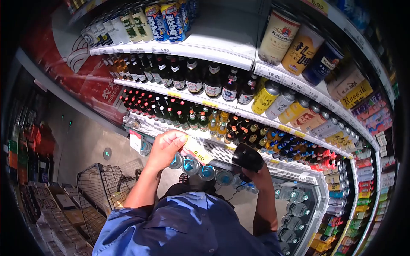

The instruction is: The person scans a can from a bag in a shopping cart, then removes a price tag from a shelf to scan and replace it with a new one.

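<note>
My left hand [164,147] pinches a yellow and white price tag [198,152] marked 5.90 between thumb and fingers, holding it up in front of the lower shelf. Wrapped round the handle of a black handheld barcode scanner [247,157] is my right hand [259,176]; the scanner's head points toward the tag, with a gap between them. A dark cord hangs below the scanner. Just beyond the tag stand green beer bottles [193,121] with red caps. Clear plastic water bottles [207,171] with blue showing in them line the case edge below my hands.
A wire shopping cart [96,187] stands at the lower left beside stacked cartons [64,200]. Shelves ahead carry dark beer bottles [194,81] and large cans [277,36]. More water bottles [297,209] fill the case edge at the right.
</note>
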The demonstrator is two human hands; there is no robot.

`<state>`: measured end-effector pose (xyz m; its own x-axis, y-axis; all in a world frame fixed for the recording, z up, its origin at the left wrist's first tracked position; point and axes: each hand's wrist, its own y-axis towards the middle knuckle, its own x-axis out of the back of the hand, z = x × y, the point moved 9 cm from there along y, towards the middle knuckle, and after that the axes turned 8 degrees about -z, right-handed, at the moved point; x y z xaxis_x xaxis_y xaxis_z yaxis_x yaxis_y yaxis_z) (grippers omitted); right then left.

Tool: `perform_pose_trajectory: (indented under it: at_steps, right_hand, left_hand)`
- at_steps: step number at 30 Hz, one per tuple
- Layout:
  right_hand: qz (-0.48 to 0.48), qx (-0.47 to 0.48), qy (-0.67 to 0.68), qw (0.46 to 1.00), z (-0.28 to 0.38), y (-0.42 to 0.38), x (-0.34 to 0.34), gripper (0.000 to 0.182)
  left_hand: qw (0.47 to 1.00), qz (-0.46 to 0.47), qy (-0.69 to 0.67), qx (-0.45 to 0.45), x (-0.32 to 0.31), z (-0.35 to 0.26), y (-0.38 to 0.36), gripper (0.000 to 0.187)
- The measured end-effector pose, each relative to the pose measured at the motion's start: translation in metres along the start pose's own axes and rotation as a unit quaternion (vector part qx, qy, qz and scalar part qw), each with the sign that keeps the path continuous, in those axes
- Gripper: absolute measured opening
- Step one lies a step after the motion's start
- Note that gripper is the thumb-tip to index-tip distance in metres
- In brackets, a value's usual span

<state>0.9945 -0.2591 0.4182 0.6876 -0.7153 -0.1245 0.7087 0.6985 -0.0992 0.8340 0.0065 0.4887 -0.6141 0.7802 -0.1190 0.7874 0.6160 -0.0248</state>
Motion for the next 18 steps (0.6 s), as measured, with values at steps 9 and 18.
perform_pose_trajectory:
  at_steps: [9, 18]
  right_hand:
    - [0.105, -0.017, 0.086, 0.991, 0.018, 0.017, -0.036, 0.081]
    - [0.261, -0.146, -0.368, 0.881, -0.064, -0.067, -0.034, 0.078]
  left_hand:
    - [1.0, -0.031, 0.002, -0.002, 0.026, -0.002, -0.012, 0.02]
    - [0.996, -0.092, -0.016, -0.006, 0.103, 0.005, 0.003, 0.02]
